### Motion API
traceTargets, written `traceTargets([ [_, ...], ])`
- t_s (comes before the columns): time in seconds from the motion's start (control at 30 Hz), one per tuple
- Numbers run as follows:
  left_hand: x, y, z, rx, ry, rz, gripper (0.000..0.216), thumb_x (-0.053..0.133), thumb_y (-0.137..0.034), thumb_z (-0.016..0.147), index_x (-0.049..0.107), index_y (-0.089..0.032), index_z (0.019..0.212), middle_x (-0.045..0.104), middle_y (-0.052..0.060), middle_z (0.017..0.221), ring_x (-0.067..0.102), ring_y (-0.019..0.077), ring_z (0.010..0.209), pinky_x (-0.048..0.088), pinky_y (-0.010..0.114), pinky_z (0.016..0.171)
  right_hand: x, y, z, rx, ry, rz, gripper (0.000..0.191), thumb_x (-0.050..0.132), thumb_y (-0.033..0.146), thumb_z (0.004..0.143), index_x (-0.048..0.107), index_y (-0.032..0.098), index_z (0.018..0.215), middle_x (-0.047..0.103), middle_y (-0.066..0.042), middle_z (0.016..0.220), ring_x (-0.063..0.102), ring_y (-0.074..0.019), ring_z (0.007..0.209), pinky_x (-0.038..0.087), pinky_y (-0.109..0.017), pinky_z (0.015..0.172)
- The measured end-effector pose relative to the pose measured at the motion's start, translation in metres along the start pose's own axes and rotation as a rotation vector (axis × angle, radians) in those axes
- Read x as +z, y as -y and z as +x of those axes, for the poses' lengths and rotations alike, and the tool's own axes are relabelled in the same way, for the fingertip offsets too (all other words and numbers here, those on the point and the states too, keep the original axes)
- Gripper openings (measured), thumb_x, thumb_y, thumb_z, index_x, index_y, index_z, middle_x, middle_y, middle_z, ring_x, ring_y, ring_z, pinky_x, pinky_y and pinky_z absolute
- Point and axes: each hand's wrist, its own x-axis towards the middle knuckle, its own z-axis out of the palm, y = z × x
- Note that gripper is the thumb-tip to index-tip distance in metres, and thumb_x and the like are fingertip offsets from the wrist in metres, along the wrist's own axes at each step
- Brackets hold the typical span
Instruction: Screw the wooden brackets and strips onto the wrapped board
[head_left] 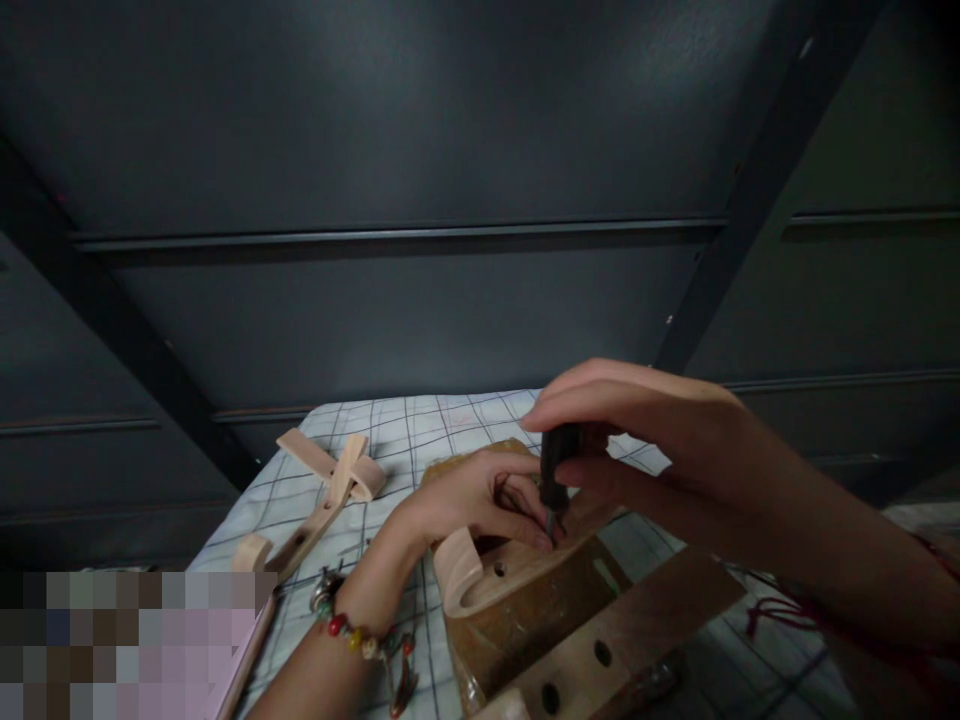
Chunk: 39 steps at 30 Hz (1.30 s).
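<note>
My right hand is closed around the dark handle of a screwdriver, which stands nearly upright with its tip down. The tip meets a curled wooden hook piece close to my left fingertips. Bent over this piece from the left, my left hand grips it with thumb and fingers around the screwdriver's tip. Whether a screw sits between those fingers is hidden. One dark hole shows in the hook piece, left of the tip. Beneath it lies a brown block wrapped in clear plastic or tape.
A flat wooden strip with two dark holes lies in front, at lower right. Several curled wooden pieces are on the checked cloth at left. A dark panelled wall rises behind the table. The lower left corner is pixelated.
</note>
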Motion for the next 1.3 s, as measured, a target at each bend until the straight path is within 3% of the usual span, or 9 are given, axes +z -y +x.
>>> traceTargets([
  [0.2,0.001,-0.001,0.001,0.005,0.01,-0.009,0.019,0.068,-0.004,0.059,0.06,-0.013,0.074,0.063,-0.002,0.067,0.059,0.0097,0.068,0.045,0.021,0.066,-0.002,0.002,-0.002,0.04,-0.088,-0.176,0.009,0.059,0.021,0.074,0.056,0.017,0.082,0.056,0.002,0.07,0.05,-0.0068,0.055,0.039,-0.019,0.051],
  [0.37,0.0,-0.006,0.001,0.023,-0.05,0.043,0.033,0.069,-0.002,0.055,0.06,-0.015,0.084,0.063,-0.002,0.069,0.06,0.0113,0.067,0.045,0.022,0.066,0.002,0.007,-0.001,0.12,-0.113,-0.175,0.015,0.063,0.025,0.068,0.05,0.017,0.069,0.049,0.005,0.056,0.045,-0.0069,0.045,0.035,-0.019,0.041],
  [0.5,0.0,-0.006,0.0,0.021,-0.03,0.073,0.021,0.068,-0.005,0.058,0.061,-0.014,0.076,0.063,-0.002,0.068,0.06,0.0116,0.068,0.045,0.023,0.068,0.0,0.006,0.002,0.111,-0.099,-0.159,0.014,0.061,0.023,0.07,0.053,0.017,0.078,0.054,0.002,0.068,0.047,-0.0077,0.051,0.039,-0.02,0.047],
  [0.63,-0.001,-0.001,0.001,-0.009,0.0,-0.005,0.017,0.068,-0.006,0.059,0.06,-0.013,0.073,0.062,-0.001,0.068,0.059,0.0112,0.067,0.045,0.024,0.067,-0.007,0.002,0.0,-0.011,-0.007,-0.085,0.019,0.052,0.021,0.079,0.054,0.017,0.097,0.059,-0.003,0.09,0.055,-0.0108,0.07,0.043,-0.021,0.06],
  [0.7,-0.001,0.001,0.001,-0.016,0.006,-0.046,0.019,0.068,-0.007,0.059,0.06,-0.013,0.075,0.062,-0.001,0.07,0.059,0.011,0.067,0.045,0.025,0.067,-0.009,0.001,-0.002,-0.031,0.015,-0.09,0.015,0.049,0.019,0.081,0.057,0.018,0.094,0.061,-0.003,0.087,0.056,-0.0115,0.072,0.043,-0.022,0.061],
  [0.8,-0.001,0.0,0.001,0.004,-0.005,-0.033,0.02,0.069,-0.005,0.057,0.061,-0.013,0.074,0.062,-0.001,0.07,0.059,0.0112,0.069,0.045,0.024,0.067,-0.008,0.002,-0.002,0.011,-0.031,-0.121,0.009,0.055,0.024,0.078,0.059,0.017,0.081,0.06,0.0,0.073,0.054,-0.009,0.06,0.041,-0.02,0.053],
  [1.0,0.0,-0.005,0.0,-0.017,-0.025,0.0,0.018,0.068,-0.004,0.056,0.062,-0.013,0.07,0.064,-0.002,0.067,0.059,0.0115,0.068,0.045,0.023,0.066,0.0,0.005,0.003,0.089,-0.118,-0.18,0.021,0.06,0.036,0.073,0.054,0.017,0.065,0.052,0.003,0.055,0.045,-0.0069,0.045,0.033,-0.02,0.042],
  [1.2,0.0,-0.001,0.0,-0.037,-0.012,-0.001,0.018,0.069,-0.009,0.058,0.063,-0.014,0.074,0.065,0.0,0.068,0.06,0.012,0.068,0.046,0.023,0.066,0.001,0.001,0.003,0.081,-0.084,-0.148,0.01,0.056,0.027,0.077,0.057,0.018,0.084,0.058,0.001,0.071,0.05,-0.0086,0.055,0.039,-0.022,0.051],
  [1.3,0.0,-0.002,0.001,-0.025,-0.008,0.036,0.016,0.07,-0.009,0.057,0.063,-0.014,0.07,0.065,0.0,0.067,0.06,0.0127,0.069,0.046,0.024,0.067,-0.002,-0.001,0.001,0.004,0.008,-0.083,0.02,0.053,0.021,0.08,0.053,0.019,0.099,0.06,-0.003,0.09,0.055,-0.0113,0.071,0.043,-0.023,0.061],
])
